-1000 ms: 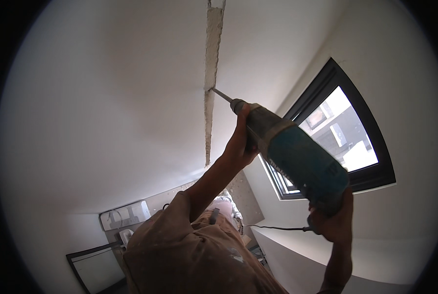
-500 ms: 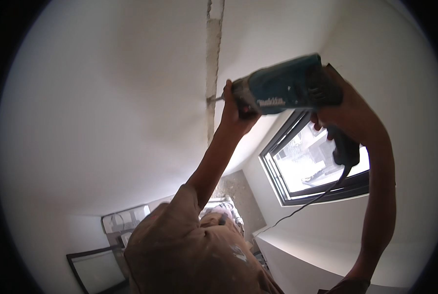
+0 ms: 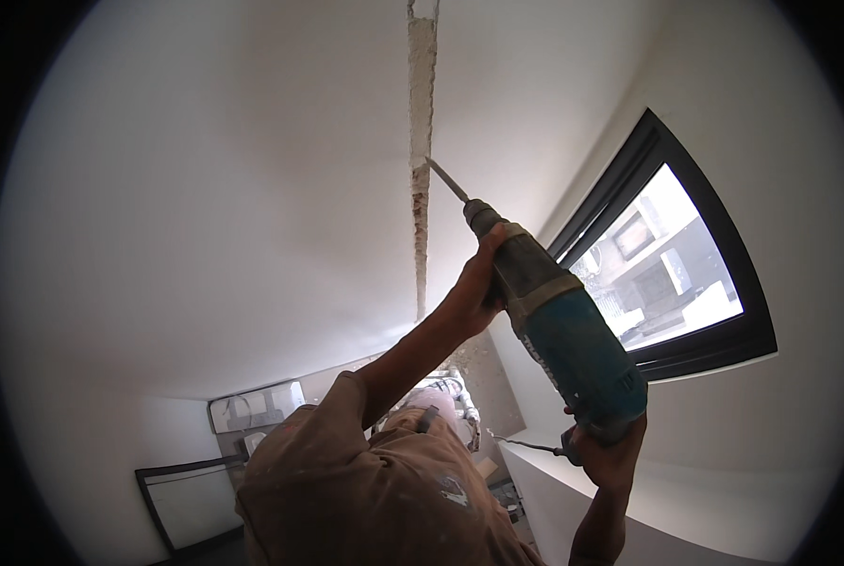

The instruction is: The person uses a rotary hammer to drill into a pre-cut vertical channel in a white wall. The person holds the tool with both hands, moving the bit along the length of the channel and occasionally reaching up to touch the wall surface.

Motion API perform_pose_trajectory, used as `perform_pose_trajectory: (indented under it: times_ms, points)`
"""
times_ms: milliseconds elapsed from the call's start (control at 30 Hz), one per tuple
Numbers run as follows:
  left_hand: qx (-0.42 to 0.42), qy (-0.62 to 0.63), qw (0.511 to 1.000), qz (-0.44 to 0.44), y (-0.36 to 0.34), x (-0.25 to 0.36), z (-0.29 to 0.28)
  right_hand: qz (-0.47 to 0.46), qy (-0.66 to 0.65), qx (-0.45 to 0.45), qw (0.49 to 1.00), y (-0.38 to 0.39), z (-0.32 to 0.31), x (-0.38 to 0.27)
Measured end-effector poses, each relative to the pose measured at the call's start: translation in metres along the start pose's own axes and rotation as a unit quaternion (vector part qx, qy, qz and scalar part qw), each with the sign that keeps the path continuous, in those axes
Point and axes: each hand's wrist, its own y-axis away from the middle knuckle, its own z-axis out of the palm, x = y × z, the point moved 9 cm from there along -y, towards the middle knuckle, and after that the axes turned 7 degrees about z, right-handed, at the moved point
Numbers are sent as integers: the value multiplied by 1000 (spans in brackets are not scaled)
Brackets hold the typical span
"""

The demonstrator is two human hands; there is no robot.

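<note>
A teal and dark grey rotary hammer (image 3: 577, 344) slants up and leftward in front of me. Its chisel bit (image 3: 448, 181) points at a rough groove (image 3: 422, 104) cut in the white wall; the tip appears to meet the groove's right edge. My left hand (image 3: 486, 274) is wrapped round the front part of the tool, just behind the chuck, its fingers partly hidden. At the rear, my right hand (image 3: 610, 453) grips the handle, most of which is out of sight behind the tool body and hand.
A black-framed window (image 3: 662, 274) is set in the wall at the right. The tool's cord (image 3: 530, 443) runs toward a white ledge (image 3: 573, 500) below. A dark-framed panel (image 3: 191, 505) leans at the lower left. Reddish material shows in the groove's lower part.
The rotary hammer has swung from nearly level to a steep slant. My right hand has dropped low, and my left hand has moved slightly right and down. More of the bit shows.
</note>
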Motion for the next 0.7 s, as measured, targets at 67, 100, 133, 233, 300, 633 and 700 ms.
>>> perform_pose_trajectory:
  times_ms: [67,100,133,233,300,633,700]
  points:
    - [3,-1,1000,-3,0,-2,-10,-4,-9,-9,1000,1,8,1]
    - [3,0,1000,-5,0,-3,-12,-9,-9,-11,1000,1,10,1]
    - [10,2,1000,-7,0,-3,-14,-19,-21,-12,1000,2,14,-3]
    - [24,10,1000,-8,-1,-2,-20,-65,-30,-17,997,1,24,-17]
    - [18,20,1000,0,-4,-1,-22,-118,2,-23,993,-1,28,-32]
    - [-30,82,996,37,-34,25,-4,-107,200,-30,973,-31,10,-85]
    - [-45,122,991,40,-38,33,1,-108,243,-25,964,-37,13,-118]
